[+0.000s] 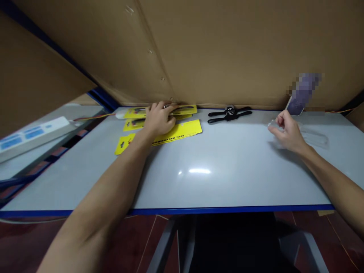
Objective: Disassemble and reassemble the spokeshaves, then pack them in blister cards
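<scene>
At the back left of the table, my left hand [160,119] bends over yellow carded packages, fingers closed around the top yellow package [186,110]. Dark tool handles show through the packaging; the rest is hidden under my hand. In front of it lies a flat yellow card [190,128] with black print reading "WORKING TOOL". Over on the right, my right hand [288,131] pinches a clear plastic blister shell [315,138], hard to see against the table. Black spokeshaves [229,113] lie side by side between my hands, near the back edge.
Behind the table [241,170] stands a brown cardboard wall [227,53]. A partly blurred phone-like object [297,105] leans there at right. To the left, a white power strip [36,134] rests on a side surface. A chair [236,242] is below the blue front edge.
</scene>
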A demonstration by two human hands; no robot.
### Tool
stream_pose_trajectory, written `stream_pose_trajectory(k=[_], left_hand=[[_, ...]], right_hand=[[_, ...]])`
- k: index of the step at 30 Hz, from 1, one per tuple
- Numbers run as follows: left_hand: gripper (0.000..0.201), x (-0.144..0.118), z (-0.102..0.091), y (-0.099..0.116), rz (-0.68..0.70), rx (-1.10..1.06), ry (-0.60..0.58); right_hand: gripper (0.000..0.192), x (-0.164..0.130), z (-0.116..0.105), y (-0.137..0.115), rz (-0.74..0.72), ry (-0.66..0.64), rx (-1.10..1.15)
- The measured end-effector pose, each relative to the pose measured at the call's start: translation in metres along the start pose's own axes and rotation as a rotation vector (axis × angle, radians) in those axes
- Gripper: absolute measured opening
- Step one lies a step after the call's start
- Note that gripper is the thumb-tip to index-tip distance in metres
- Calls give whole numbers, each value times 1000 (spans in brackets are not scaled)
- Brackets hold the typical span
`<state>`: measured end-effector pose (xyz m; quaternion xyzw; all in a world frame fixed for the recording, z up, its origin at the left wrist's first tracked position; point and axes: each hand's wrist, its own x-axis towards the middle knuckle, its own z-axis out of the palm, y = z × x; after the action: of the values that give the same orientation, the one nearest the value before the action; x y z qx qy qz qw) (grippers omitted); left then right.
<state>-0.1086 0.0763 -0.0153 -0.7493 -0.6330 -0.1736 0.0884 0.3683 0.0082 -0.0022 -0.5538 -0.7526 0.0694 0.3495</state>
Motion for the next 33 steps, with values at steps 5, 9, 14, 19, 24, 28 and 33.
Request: stream_pose_trajectory(k=[5,9,14,19,24,28,33], left_hand=[[46,1,1,11,79,-58,126],[41,-3,3,53,296,-139,117],[56,-15,16,113,465,-127,-127],[56,-20,21,124,423,-250,-221],[45,-22,19,121,438,-340,-151],[43,-27,14,121,500,-342,-138],[45,-40,3,131,618,-399,-163]], right_hand=[[28,9,-10,20,-44,45,-136],[32,14,-14,30,-23,49,-138],[27,12,-21,29,-5,15,-249],[38,8,-25,60,88,-77,-446],[44,8,-26,78,118,-59,-441],[36,10,-29,48,-14,27,-334],[32,0,-22,-8,-184,174,-155]])
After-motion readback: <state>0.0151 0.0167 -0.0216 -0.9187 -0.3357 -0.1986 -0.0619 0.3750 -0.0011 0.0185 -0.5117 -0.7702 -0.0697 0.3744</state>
